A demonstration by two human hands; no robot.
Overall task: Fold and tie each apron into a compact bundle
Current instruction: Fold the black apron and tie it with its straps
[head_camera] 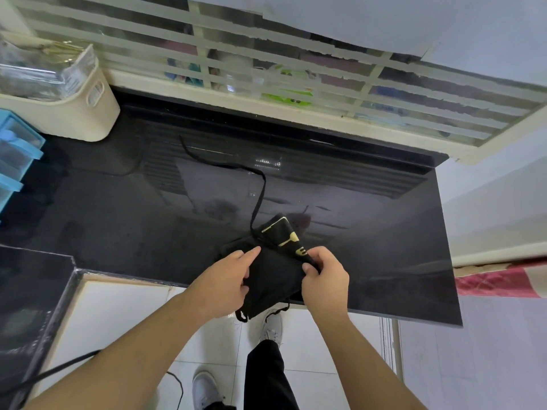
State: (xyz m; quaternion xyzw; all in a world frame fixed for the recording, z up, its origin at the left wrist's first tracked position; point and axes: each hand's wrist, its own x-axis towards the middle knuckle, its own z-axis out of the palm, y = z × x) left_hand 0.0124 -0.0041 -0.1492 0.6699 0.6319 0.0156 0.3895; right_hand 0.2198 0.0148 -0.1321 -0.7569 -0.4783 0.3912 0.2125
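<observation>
Head view: black apron (273, 279), folded into a narrow bundle, lies at the near edge of the glossy black countertop (118, 208), its long axis running from near-left to far-right, the far-right end bearing a yellow printed motif and the near end overhanging the edge. One black strap (259, 196) trails from the bundle away toward the far left across the countertop. Left hand (220, 284) grips the bundle's left side with forefinger extended over the cloth; right hand (324, 275) pinches the fabric at the right edge; cream storage basket (74, 113) at far left.
</observation>
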